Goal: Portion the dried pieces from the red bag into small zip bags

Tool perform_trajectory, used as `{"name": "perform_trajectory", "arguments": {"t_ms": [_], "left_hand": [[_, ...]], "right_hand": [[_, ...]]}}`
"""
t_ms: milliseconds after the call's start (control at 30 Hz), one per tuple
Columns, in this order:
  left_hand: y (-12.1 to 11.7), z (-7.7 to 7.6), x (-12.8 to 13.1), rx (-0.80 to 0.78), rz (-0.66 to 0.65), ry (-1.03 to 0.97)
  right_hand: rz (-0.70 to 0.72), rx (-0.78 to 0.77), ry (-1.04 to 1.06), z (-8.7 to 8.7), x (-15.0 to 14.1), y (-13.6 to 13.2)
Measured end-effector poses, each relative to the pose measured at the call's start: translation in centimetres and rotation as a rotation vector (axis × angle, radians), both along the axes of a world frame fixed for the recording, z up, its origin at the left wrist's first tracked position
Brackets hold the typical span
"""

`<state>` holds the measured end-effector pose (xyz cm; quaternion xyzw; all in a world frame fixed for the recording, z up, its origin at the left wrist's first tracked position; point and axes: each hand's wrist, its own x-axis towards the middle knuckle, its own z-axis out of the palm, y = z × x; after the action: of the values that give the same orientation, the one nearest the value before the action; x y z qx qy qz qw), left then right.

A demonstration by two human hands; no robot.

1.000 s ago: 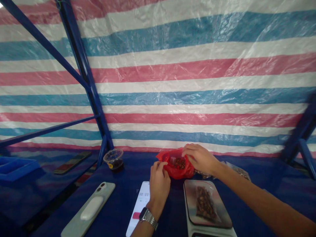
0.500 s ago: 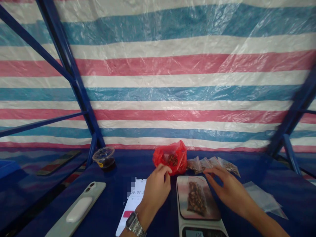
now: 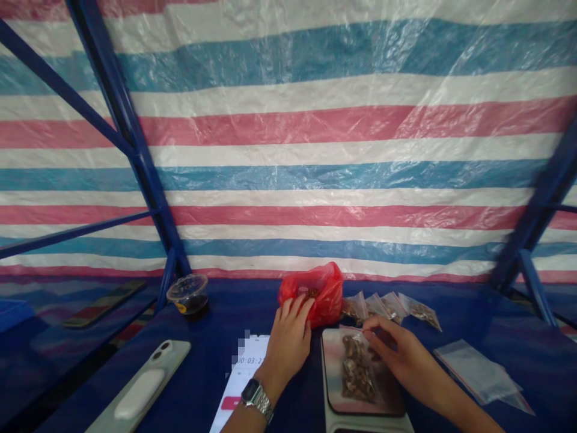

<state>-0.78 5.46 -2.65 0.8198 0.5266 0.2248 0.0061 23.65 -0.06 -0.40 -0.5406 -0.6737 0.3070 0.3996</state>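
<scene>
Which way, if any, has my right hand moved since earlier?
Yes, leftward: against the digital scale, the right hand now reaches over it, fingers on the clear bag.

the readout of the digital scale [image 3: 336,385] is cut off, the phone timer [image 3: 241,385] partly pixelated.

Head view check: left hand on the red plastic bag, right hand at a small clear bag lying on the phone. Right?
Not quite. The head view shows the small clear bag lying on the digital scale, not on the phone. The rest stands: the left hand is on the red plastic bag, and the right hand is at the small clear bag.
</scene>
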Motion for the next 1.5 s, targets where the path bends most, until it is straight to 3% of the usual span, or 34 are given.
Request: {"name": "perform_trajectory", "arguments": {"t_ms": [167,367,567,633,700,767,900,1067,1233,1500], "left_hand": [[0.0,-0.4,-0.8,-0.055,0.069,0.081],[-2.0,1.1,0.1,-0.043,0.157,0.041],[-3.2,2.1,1.0,0.010,0.147,-0.417],[-3.0,2.3,1.5,-0.048,0.142,-0.653],[-2.5,2.3,2.2,-0.216,0.112,-0.953],[-2.0,2.1,2.9,-0.473,0.127,-1.229],[-0.9,1.1,4.1,-0.640,0.193,-1.339],[-0.6,0.3,4.2,-0.802,0.180,-1.453],[-0.5,0.1,3.9,-0.863,0.162,-1.493],[-0.1,-0.6,3.9,-0.812,0.148,-1.441]], "right_hand": [[0.032,0.042,0.184,0.2,-0.8,-0.2],[0.013,0.168,0.221,0.7,-1.4,0.5],[-0.009,0.251,0.126,4.3,-3.7,5.0],[0.039,0.239,-0.027,5.4,-4.8,7.4],[0.086,0.213,-0.183,6.0,-5.9,9.6],[0.098,0.203,-0.265,6.0,-6.9,11.3],[0.077,0.176,-0.379,4.9,-8.2,12.8],[0.111,0.103,-0.485,3.7,-9.3,12.8],[0.127,0.098,-0.503,3.5,-9.6,12.6],[0.148,0.093,-0.449,3.1,-8.5,11.5]]}}
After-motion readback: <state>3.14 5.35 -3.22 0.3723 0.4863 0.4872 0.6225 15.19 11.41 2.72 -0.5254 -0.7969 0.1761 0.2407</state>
